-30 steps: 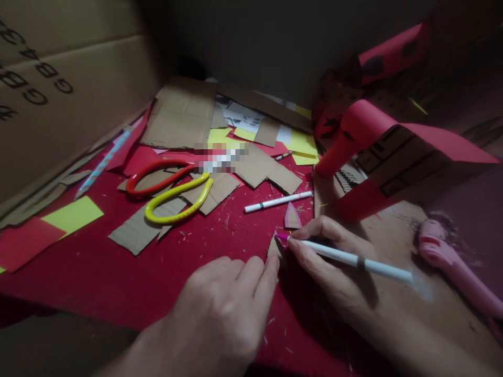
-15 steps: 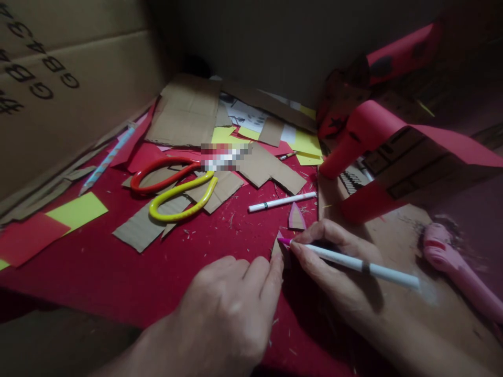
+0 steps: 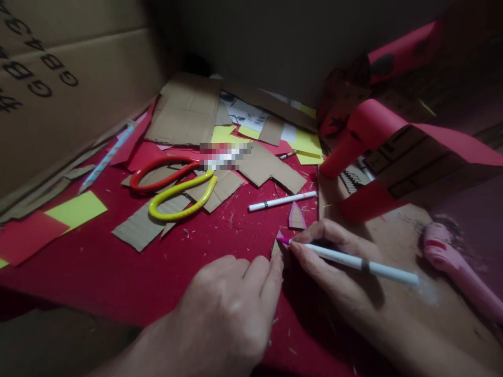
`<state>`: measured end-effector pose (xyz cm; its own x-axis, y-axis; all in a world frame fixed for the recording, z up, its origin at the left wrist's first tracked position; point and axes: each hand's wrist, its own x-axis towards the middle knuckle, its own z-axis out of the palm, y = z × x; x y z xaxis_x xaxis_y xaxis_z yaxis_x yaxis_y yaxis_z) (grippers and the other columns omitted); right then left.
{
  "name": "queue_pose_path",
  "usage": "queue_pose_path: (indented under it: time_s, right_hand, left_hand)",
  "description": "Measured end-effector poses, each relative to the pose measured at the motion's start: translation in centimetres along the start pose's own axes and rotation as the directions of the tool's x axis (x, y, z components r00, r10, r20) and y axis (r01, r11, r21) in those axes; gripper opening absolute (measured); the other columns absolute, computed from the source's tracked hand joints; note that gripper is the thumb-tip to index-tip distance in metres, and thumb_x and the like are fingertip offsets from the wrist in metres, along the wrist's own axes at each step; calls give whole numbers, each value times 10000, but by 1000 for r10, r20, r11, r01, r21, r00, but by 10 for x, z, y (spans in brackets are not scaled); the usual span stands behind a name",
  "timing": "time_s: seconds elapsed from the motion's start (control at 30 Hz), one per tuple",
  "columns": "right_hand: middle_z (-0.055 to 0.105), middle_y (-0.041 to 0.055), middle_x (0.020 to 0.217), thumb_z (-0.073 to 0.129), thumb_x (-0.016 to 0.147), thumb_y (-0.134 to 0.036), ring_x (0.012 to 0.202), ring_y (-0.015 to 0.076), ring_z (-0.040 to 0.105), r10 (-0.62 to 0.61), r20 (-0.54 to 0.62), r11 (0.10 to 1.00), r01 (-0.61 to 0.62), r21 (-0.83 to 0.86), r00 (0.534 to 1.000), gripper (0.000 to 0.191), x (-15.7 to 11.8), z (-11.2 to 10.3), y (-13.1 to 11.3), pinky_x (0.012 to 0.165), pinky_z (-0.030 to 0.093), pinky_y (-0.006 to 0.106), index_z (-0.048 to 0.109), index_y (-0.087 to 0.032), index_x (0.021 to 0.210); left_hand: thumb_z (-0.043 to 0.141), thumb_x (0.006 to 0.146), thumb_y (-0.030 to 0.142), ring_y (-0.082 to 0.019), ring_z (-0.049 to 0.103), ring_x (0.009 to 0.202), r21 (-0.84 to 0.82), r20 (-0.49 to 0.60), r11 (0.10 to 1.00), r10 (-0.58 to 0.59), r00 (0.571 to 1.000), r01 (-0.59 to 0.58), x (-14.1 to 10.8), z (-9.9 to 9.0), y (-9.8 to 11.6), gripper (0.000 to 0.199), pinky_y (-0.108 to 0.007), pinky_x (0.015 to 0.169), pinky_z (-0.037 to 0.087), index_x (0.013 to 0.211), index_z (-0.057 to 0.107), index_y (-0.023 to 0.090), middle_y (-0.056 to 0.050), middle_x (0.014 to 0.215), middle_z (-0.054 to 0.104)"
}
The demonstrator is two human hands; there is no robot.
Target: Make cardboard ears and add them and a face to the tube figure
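Observation:
A white marker (image 3: 349, 259) with a magenta tip is pinched in my right hand (image 3: 334, 262). Its tip touches a small pointed cardboard piece (image 3: 278, 246), which has some pink on its upper end. My left hand (image 3: 236, 298) presses that piece onto the red cloth (image 3: 165, 277) with its fingertips; its fingers are together and hide the lower part. Just beyond my right fingertips lies another small pointed cardboard piece (image 3: 297, 217) with a pink outline. A white stick-like cap or pen (image 3: 282, 201) lies behind it.
Red-and-yellow-handled scissors (image 3: 183, 204) lie left of centre among cardboard scraps (image 3: 137, 225) and coloured paper (image 3: 78, 209). A red paper and cardboard model (image 3: 412, 162) stands at right, near a pink glue gun (image 3: 458, 267). A large cardboard box (image 3: 74, 104) rises at left.
The marker tip has shifted very slightly left on the small cardboard piece, and more pink shows on its upper end. My left hand stays in place.

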<state>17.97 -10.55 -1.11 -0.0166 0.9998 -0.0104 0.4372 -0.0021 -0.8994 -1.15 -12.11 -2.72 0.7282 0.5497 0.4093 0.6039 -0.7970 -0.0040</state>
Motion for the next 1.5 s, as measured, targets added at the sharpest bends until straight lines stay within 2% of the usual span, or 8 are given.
queue_pose_path:
  time_s: [0.13,0.43,0.77,1.0,1.13,1.2,1.3,1.5]
  right_hand:
    - [624,-15,616,672,851,-330,520,108,510,12,37,1000,-12,1,999,178,0,-2,-1,449,378,197,634,-209,725]
    - [667,-22,701,666,877,-303,574,101,557,-70,-29,997,71,29,997,114,0,0,2,504,423,187,649,-221,800]
    - [606,-37,595,689,852,-355,518,94,493,29,31,997,-32,73,999,175,-1,-1,3,450,362,180,644,-223,747]
    - [669,-60,704,689,876,-284,588,64,566,-79,-24,988,82,132,997,74,1,1,4,525,428,127,655,-256,817]
    - [681,-77,672,693,877,-282,577,46,602,-62,-42,977,69,201,997,76,2,2,1,516,439,87,648,-264,818]
    - [681,-77,653,703,867,-293,561,45,606,-37,-43,980,45,196,998,95,2,1,0,496,434,82,647,-260,798]
    - [680,-68,650,719,846,-312,564,56,602,-12,-57,987,20,158,998,116,1,0,-1,487,431,91,644,-255,779]
    - [571,-58,527,699,829,-290,471,74,477,-14,-60,1000,16,25,998,165,-1,-3,-4,404,355,133,620,-225,698]
  left_hand:
    - [378,885,73,-195,613,699,-1,4,1000,0,1000,0,-1,1,0,434,-329,661,548,1281,553,40,-94,780,637]
    - [368,871,57,-201,624,699,-2,5,1000,22,1000,-22,1,-3,-1,449,-346,656,560,1275,561,31,-102,780,636]
    - [360,851,39,-210,628,733,-4,27,1000,14,1000,-14,0,-1,0,472,-334,655,553,1289,536,14,-110,794,640]
    - [360,842,39,-208,608,695,22,30,1000,22,999,-22,2,-2,-1,473,-348,635,550,1274,549,10,-108,782,632]
    - [379,830,41,-218,582,651,-6,49,1000,29,998,-29,1,0,-1,509,-365,562,532,1318,495,-41,-126,789,625]
    - [388,822,36,-219,574,639,-7,43,999,39,998,-39,1,-1,-1,520,-368,542,525,1324,480,-65,-135,791,625]
    - [386,830,40,-204,581,655,12,38,999,39,999,-40,0,-2,-1,503,-349,586,533,1314,511,-21,-112,781,626]
    - [371,844,59,-194,602,687,26,42,999,16,999,-18,0,-3,0,488,-328,638,537,1303,536,33,-97,794,637]
